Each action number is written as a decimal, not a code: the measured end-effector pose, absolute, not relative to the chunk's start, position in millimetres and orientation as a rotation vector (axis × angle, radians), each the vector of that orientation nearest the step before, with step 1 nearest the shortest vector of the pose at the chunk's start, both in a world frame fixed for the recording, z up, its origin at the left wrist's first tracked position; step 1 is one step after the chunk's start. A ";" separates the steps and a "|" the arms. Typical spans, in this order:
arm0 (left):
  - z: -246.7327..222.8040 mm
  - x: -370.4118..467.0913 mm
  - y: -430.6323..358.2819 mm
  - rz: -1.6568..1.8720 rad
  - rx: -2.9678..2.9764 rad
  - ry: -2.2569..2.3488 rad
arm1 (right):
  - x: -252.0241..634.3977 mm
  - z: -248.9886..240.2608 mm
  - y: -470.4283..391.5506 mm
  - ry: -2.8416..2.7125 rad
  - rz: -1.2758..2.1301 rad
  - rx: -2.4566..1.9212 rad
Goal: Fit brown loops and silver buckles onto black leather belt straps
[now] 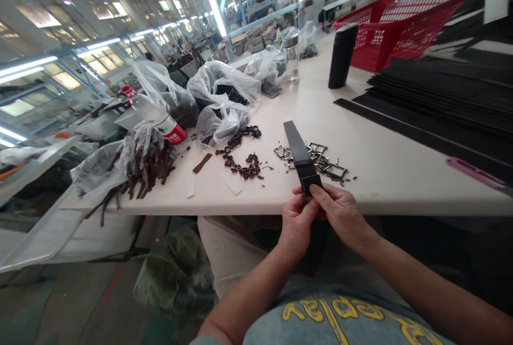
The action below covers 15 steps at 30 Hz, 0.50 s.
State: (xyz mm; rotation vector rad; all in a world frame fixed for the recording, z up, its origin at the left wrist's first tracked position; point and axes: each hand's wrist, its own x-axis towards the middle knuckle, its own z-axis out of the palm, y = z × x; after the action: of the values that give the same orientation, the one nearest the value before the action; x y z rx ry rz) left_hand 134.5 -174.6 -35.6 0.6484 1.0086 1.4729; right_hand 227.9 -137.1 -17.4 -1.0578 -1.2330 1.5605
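A black belt strap (297,147) rises from my hands at the table's front edge and lies out over the table. My left hand (297,225) pinches its near end from the left and below. On the other side, my right hand (343,211) has its thumb pressed on a folded black piece at that end. Under and beside the strap lies a loose pile of metal buckle frames (334,170), with small pins scattered around. Whatever sits between my fingertips under the fold is hidden.
Brown loops (244,167) and dark strips (140,174) lie to the left, near a tilted bottle (170,128) and plastic bags (224,86). A glass jar (292,56), black flask (343,56) and red basket (395,40) stand behind. Black strips (449,99) are stacked at right.
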 end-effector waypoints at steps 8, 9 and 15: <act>-26.6 110.6 -170.4 1.216 0.910 1.073 | 245.4 -17.9 -105.0 -1.325 1.348 -1.074; -25.5 103.7 -169.7 1.214 0.919 1.104 | 247.0 -18.0 -101.7 -1.337 1.328 -1.071; -17.9 66.6 -161.9 1.312 0.948 1.241 | 250.6 -23.3 -98.8 -1.257 1.321 -1.107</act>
State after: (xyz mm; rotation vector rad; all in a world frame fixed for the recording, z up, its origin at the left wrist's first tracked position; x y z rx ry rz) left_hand 66.6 -161.9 -17.9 0.9480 1.2412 1.3121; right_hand 250.6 -98.8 -23.3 -1.1073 -1.2573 1.3208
